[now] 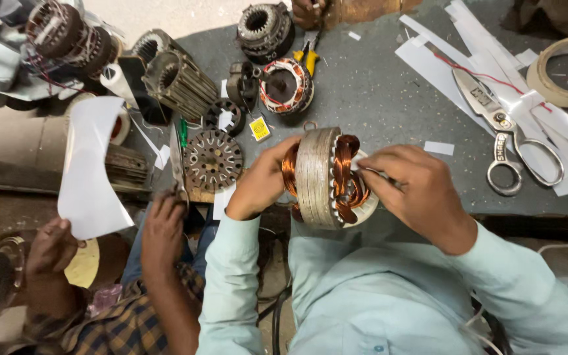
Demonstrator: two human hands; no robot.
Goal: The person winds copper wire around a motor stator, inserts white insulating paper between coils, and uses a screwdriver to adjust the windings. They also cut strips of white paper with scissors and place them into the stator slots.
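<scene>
The motor stator (327, 176) stands on edge at the near rim of the grey workbench (376, 85), held just in front of the person's chest, its copper windings (346, 172) facing right.

**Support.** The left hand (261, 184) is curled closed around the left face of the stator, thumb over the top of the steel core, fingers pressed against the copper on that side. This grip should bear the whole weight, so the working hand stays free of load.

**Working hand.** The right hand (415, 187) is nearly closed, fingertips pinched at the winding edge on a small pale piece (probably an insulating strip — too small to tell for certain). Judged from this pose, the piece goes in best with short, straight pushes along the slot; bending it sideways risks creasing it or scraping the wire enamel.

**Surroundings.** Cut white strips (494, 72) and scissors (504, 128) lie well apart to the right. A co-worker's hands at lower left hold a white sheet (90, 171) — keep the elbows in to avoid contact.
</scene>
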